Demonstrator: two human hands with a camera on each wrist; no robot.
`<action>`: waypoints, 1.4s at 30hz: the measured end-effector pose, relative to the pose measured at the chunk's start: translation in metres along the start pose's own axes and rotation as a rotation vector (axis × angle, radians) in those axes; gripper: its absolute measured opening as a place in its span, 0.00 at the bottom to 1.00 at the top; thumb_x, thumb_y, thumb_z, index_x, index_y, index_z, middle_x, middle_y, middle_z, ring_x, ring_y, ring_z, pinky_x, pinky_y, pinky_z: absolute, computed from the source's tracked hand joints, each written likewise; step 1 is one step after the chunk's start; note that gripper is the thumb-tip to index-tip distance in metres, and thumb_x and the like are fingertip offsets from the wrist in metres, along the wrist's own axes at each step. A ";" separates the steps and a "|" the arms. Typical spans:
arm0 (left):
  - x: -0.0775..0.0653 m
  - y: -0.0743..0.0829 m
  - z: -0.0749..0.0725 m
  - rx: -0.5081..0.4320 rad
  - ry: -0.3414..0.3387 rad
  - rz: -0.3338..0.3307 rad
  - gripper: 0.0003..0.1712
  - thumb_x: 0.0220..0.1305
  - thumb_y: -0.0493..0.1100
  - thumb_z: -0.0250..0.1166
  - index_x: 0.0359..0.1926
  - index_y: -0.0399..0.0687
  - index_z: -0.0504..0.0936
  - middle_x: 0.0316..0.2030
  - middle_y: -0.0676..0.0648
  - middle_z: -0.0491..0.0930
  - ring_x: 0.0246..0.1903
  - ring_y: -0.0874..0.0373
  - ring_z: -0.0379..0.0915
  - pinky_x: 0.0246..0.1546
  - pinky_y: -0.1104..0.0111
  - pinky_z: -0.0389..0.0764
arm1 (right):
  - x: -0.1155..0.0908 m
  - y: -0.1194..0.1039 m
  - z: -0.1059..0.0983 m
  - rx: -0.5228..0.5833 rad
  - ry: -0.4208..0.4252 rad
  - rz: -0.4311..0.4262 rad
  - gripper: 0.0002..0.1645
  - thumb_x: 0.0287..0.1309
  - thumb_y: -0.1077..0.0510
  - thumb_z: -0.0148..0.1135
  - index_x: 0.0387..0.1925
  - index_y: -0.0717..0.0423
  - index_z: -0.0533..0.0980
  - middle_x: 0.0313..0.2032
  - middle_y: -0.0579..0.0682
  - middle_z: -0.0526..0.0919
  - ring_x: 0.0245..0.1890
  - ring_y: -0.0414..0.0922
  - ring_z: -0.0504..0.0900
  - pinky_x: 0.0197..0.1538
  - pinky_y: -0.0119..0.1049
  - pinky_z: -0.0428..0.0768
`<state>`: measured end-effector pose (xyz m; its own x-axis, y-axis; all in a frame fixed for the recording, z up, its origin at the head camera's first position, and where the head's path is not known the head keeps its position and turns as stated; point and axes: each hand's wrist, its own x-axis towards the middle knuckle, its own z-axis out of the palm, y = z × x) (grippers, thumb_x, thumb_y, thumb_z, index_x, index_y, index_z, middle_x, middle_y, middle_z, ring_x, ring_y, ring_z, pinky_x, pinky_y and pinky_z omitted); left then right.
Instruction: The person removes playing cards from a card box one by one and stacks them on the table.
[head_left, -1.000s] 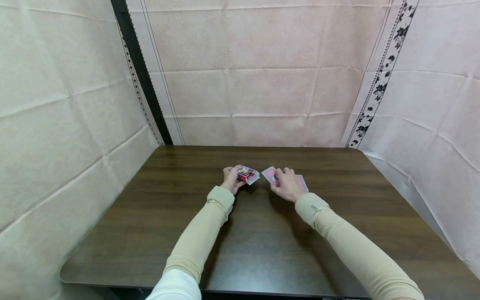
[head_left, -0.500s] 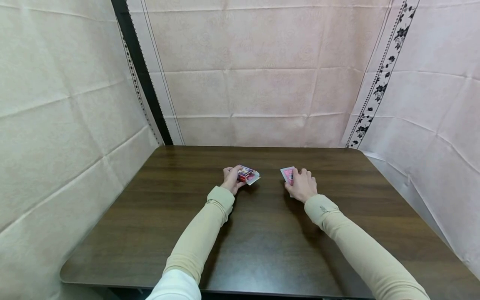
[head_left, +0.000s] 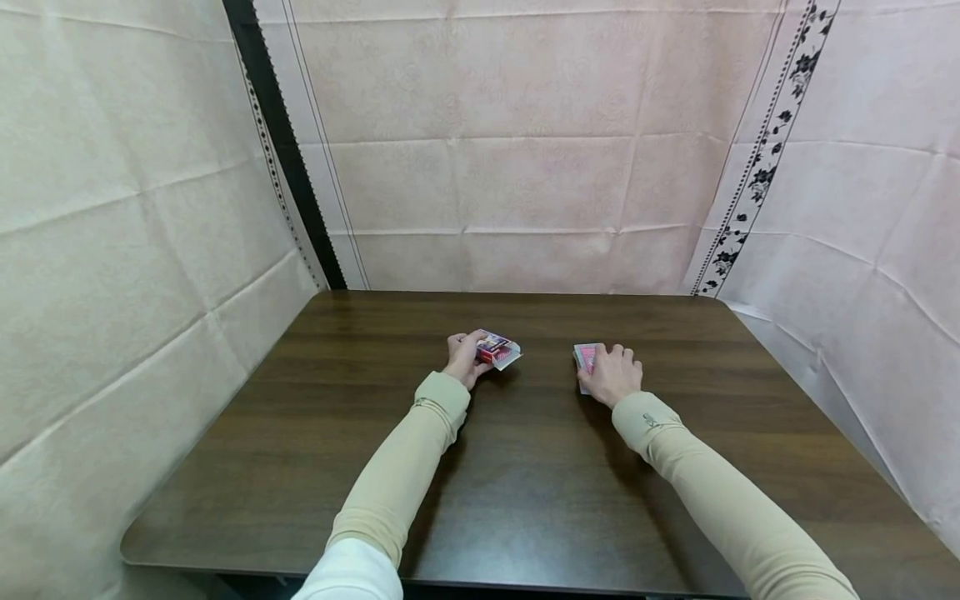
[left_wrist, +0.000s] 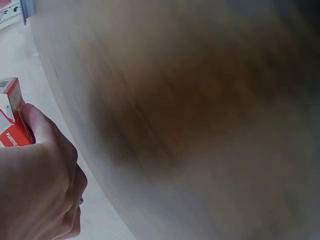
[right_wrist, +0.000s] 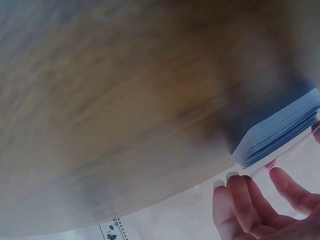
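My left hand [head_left: 463, 358] grips a red and dark blue playing-card box [head_left: 492, 347] above the table, its clear flap end pointing right. In the left wrist view the box [left_wrist: 15, 127] shows red and white faces, with the thumb along its edge; the other fingers are curled, partly hidden. To the right, my right hand [head_left: 613, 375] holds a deck of playing cards [head_left: 585, 357], pink-patterned back up, low over the table. The right wrist view shows the stacked edges of the deck [right_wrist: 282, 132], with fingertips along its far side. Whether the deck touches the tabletop is unclear.
A dark brown wooden table [head_left: 495, 483] with rounded corners spreads under both hands. Pale creased cloth [head_left: 540, 183] hangs behind it and on both sides. A black strip [head_left: 288, 150] runs down the back left corner.
My right hand has moved right and slightly down, away from the box. The spread cards in it are now gathered into a neat stack. My left hand and the box have stayed nearly still.
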<state>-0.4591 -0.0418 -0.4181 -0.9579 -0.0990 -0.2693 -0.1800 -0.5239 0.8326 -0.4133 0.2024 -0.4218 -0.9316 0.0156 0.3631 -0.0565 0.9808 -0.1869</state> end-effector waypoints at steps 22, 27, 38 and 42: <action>0.003 -0.002 0.001 0.023 -0.014 -0.007 0.24 0.57 0.38 0.57 0.47 0.51 0.51 0.52 0.34 0.62 0.49 0.43 0.67 0.47 0.50 0.73 | 0.002 -0.036 -0.007 0.140 -0.002 -0.286 0.25 0.56 0.46 0.55 0.50 0.57 0.73 0.47 0.62 0.72 0.48 0.59 0.66 0.47 0.52 0.69; -0.002 -0.002 0.004 0.032 -0.033 -0.004 0.24 0.57 0.39 0.57 0.46 0.50 0.51 0.52 0.35 0.63 0.49 0.45 0.68 0.48 0.51 0.73 | 0.004 -0.065 -0.005 0.214 -0.132 -0.417 0.26 0.58 0.44 0.52 0.54 0.54 0.71 0.48 0.60 0.73 0.49 0.55 0.68 0.50 0.50 0.70; -0.007 -0.001 0.010 0.058 -0.064 -0.031 0.24 0.59 0.40 0.57 0.49 0.51 0.52 0.54 0.36 0.64 0.49 0.45 0.68 0.47 0.52 0.74 | 0.004 -0.092 0.010 0.175 -0.299 -0.354 0.34 0.58 0.35 0.45 0.63 0.45 0.62 0.54 0.62 0.67 0.52 0.55 0.67 0.51 0.52 0.70; -0.008 0.002 0.008 0.066 -0.069 -0.023 0.24 0.59 0.41 0.56 0.50 0.51 0.51 0.54 0.36 0.63 0.50 0.44 0.68 0.46 0.50 0.74 | 0.003 -0.094 0.011 0.188 -0.293 -0.353 0.33 0.58 0.37 0.47 0.62 0.45 0.63 0.53 0.61 0.68 0.51 0.54 0.68 0.51 0.51 0.71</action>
<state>-0.4539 -0.0355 -0.4110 -0.9660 -0.0280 -0.2571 -0.2147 -0.4678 0.8573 -0.4143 0.1084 -0.4130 -0.9042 -0.3933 0.1667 -0.4255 0.8637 -0.2701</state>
